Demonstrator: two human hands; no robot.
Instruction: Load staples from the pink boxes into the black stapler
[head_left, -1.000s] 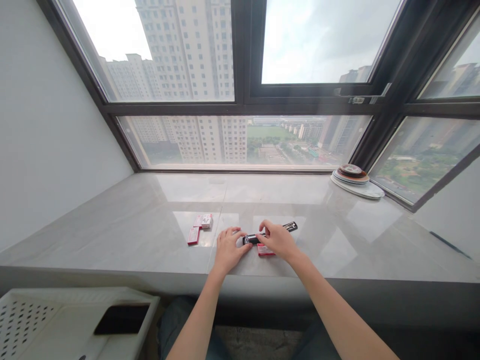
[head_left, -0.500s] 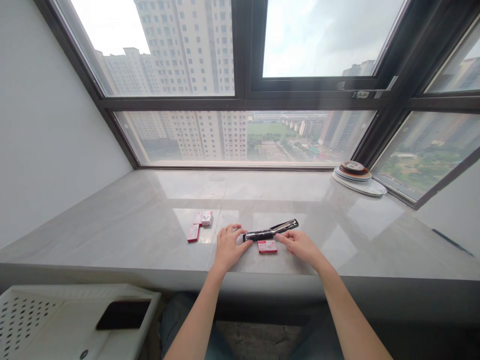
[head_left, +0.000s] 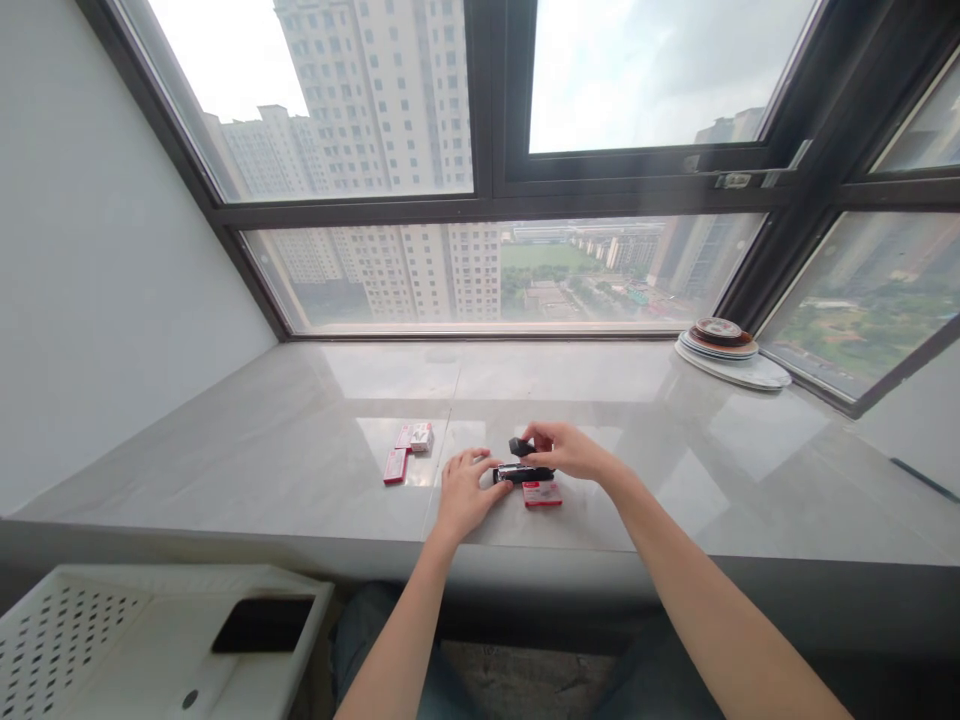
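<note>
A black stapler (head_left: 519,470) lies on the grey stone window ledge (head_left: 300,450). My left hand (head_left: 465,492) rests on the ledge with thumb and fingers pinching the stapler's left end. My right hand (head_left: 566,450) grips the stapler's black top arm and holds it folded over the base. A small red staple box (head_left: 541,493) lies just in front of the stapler, under my right wrist. Two more small red and white boxes (head_left: 409,447) lie to the left of my left hand.
A stack of plates (head_left: 726,350) stands at the far right corner of the ledge by the window. A white perforated plastic stool or crate (head_left: 112,640) with a dark phone (head_left: 261,625) on it sits low at the left.
The stapler lay opened out flat half a second ago with my right hand off it. Now my right hand has come back and swung the top arm over leftward onto the base.
</note>
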